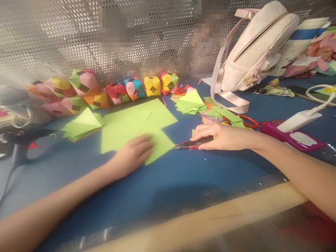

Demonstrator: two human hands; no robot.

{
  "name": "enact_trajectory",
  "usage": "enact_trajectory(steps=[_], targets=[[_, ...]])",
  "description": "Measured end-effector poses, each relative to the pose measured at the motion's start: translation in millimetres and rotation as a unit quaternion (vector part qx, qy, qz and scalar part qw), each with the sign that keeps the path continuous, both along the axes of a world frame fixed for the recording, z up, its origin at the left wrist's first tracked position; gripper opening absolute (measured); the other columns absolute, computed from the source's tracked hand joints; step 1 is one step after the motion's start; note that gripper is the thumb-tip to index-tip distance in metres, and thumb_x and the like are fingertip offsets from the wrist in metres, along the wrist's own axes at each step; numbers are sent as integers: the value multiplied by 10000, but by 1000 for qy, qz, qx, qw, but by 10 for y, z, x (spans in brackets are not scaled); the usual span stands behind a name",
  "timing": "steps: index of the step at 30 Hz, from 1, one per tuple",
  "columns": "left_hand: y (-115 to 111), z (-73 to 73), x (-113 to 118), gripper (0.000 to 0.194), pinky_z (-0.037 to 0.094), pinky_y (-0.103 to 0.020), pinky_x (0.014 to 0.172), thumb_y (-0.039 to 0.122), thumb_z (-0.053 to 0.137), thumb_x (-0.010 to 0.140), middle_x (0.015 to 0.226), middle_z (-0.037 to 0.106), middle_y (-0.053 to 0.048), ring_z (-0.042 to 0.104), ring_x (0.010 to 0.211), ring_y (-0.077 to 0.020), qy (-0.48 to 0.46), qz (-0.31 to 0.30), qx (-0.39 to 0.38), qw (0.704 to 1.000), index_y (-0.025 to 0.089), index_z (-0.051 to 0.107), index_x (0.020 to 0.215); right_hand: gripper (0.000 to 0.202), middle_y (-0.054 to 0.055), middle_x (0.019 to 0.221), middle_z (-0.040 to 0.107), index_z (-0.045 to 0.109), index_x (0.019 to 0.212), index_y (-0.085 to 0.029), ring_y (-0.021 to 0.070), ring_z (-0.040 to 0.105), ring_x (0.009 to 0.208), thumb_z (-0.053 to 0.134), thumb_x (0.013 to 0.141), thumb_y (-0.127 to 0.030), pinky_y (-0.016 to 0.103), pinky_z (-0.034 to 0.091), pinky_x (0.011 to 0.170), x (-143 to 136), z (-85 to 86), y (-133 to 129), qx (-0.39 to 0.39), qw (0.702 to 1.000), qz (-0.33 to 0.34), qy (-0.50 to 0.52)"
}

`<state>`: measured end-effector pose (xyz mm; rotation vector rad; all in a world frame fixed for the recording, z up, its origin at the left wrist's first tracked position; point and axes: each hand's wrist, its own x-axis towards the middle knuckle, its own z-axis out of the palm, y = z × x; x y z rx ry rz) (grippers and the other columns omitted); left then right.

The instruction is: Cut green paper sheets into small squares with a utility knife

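Note:
My left hand (138, 152) lies flat on a square of light green paper (161, 140), its fingers somewhat blurred. That square rests over larger green sheets (118, 129) on the blue tabletop. My right hand (220, 136) is closed around the dark handle of a utility knife (185, 144). The knife lies low over the table, its pointed metal end at the right corner of the square. Something small and red shows under the knife, too hidden to name. Behind my right hand are scissors with orange-red handles (248, 120), partly covered by green paper scraps (227, 115).
Folded green pieces are piled at left (84, 124) and centre (190, 101). Colourful paper balls (118, 92) line the perforated metal screen (162, 42). A pale backpack (258, 45), a purple power strip (294, 134) and a glue gun (21, 147) flank the work area.

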<state>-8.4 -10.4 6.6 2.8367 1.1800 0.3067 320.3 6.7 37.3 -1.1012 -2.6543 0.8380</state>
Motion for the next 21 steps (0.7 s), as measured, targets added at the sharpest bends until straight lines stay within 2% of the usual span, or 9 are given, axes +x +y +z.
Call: enact_trajectory(steps=[8,12,17,21], targets=[[1,-1,8,418,426,-450,1075,335,313,997,1382,540,-145,487,1298,-263,-1,0,-1,1000,146,613,1219,340,56,1027,634,706,1076,-218,198,571,916,568,829,-408,353,459,822,-31,-29,-30,-10,1000,-10,8],[3,2,13,431,426,-447,1076,334,296,1000,1376,543,-149,487,1298,-263,1,-6,3,1000,144,621,1209,354,56,997,643,716,1045,-209,207,572,902,582,812,-439,355,448,823,-56,5,-73,-12,1000,-22,-4],[3,-7,17,423,435,-452,1066,326,304,999,1359,557,-151,494,1290,-268,-6,-11,8,1000,137,624,1200,403,67,1042,634,702,1116,-222,216,571,924,545,837,-467,357,437,835,-83,41,-112,-19,1000,-15,-10],[-5,-3,18,411,434,-450,1068,322,310,997,1370,550,-145,493,1290,-262,-7,-10,6,1000,150,623,1200,355,56,1030,633,719,1046,-237,212,573,904,529,851,-464,351,438,826,-90,76,-127,-24,999,-6,-20]])
